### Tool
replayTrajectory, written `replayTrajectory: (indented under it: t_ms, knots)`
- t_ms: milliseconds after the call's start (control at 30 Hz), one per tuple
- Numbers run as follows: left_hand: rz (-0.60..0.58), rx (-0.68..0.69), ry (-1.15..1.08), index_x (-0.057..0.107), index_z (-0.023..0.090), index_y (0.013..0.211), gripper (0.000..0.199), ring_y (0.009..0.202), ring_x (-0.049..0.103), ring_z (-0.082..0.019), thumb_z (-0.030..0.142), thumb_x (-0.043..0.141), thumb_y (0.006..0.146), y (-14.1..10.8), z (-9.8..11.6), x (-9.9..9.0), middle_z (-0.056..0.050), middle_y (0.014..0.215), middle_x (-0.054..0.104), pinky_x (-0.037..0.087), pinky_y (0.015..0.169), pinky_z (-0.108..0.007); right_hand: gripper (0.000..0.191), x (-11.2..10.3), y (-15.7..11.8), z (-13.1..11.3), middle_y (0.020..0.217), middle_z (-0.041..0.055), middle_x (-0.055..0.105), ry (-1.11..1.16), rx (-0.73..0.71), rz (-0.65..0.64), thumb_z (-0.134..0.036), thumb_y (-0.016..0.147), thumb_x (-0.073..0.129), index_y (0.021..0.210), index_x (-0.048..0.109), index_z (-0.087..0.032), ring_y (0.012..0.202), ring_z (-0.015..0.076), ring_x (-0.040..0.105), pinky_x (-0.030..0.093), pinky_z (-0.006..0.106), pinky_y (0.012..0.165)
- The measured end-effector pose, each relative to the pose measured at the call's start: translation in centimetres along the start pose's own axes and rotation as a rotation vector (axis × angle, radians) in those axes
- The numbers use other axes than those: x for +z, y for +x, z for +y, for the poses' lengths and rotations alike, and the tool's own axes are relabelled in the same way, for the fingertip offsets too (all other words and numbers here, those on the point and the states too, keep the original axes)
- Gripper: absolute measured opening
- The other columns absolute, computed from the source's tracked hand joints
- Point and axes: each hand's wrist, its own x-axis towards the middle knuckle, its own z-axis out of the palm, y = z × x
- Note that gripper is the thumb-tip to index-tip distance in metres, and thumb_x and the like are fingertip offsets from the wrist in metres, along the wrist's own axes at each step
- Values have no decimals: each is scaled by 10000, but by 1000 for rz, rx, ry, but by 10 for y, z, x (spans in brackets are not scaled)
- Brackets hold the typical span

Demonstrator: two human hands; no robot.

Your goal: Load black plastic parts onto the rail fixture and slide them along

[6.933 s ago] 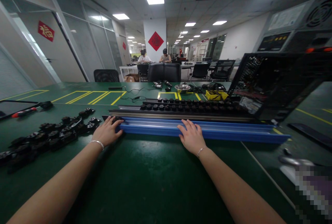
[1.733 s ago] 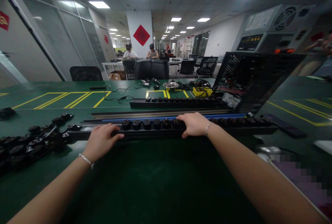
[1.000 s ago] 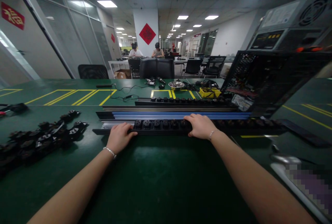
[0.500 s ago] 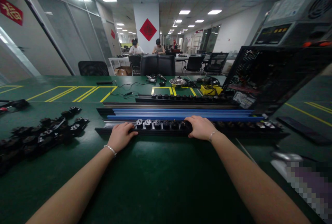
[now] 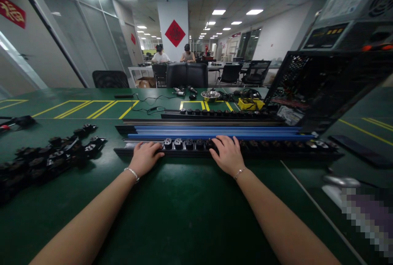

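Note:
A long black rail (image 5: 184, 154) lies across the green table, with a row of black and silver socket modules (image 5: 189, 144) in it. My left hand (image 5: 145, 158) grips the rail near its left end, thumb on the front edge and fingers over the top beside the first module. My right hand (image 5: 227, 154) rests on the rail and modules further right, its fingers spread. Some modules are hidden under its fingers. Directly behind the rail runs a blue strip (image 5: 215, 130).
Loose black modules (image 5: 55, 154) are piled at the left. Behind the rails are a metal bowl (image 5: 210, 95), a yellow tray (image 5: 250, 104) and cables. An open computer case (image 5: 331, 89) stands at the right, near a dark flat object (image 5: 362, 150). Two people sit far back.
My right hand has shifted slightly left along the rail, and its fingers have spread over the modules. My left hand remains at the left end, with the modules slightly further right in view.

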Motion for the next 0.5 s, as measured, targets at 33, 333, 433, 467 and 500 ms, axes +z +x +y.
replayTrajectory:
  t_ms: [33,333,433,467,500]
  knots:
    - [-3,3,11,569,278,1010,279,967,547,-200,433,430,823,0,0,0,-26,973,623,252,965,-451,383,3,-2,-1,1230,91,508,-14,12,31,-408,848,390,1158,532,-233,1158,255,390,148,508,1017]
    - [141,17,-26,491,221,1150,371,1090,492,-220,399,413,834,-8,14,1,-78,1147,561,237,1016,-469,392,7,-3,1,1222,68,523,-49,15,67,-398,856,371,1196,502,-253,1140,244,410,117,540,1015]
    - [180,99,-38,396,247,1271,479,1214,393,-230,403,436,820,-10,24,3,-98,1366,378,273,1017,-433,386,8,-3,2,1208,59,535,-28,15,67,-399,857,376,1192,500,-252,1120,226,431,121,519,1021]
    - [172,116,-17,369,285,1296,503,1238,367,-246,414,443,815,-10,28,4,-89,1408,321,264,1020,-454,385,8,-3,2,1204,56,537,-24,16,67,-400,858,374,1192,498,-254,1114,222,437,124,516,1020]
    - [160,125,13,344,323,1312,525,1254,348,-266,426,452,809,-10,31,4,-79,1430,286,249,1023,-482,386,8,-3,2,1202,54,539,-23,16,65,-404,859,371,1193,497,-256,1109,219,441,128,513,1019]
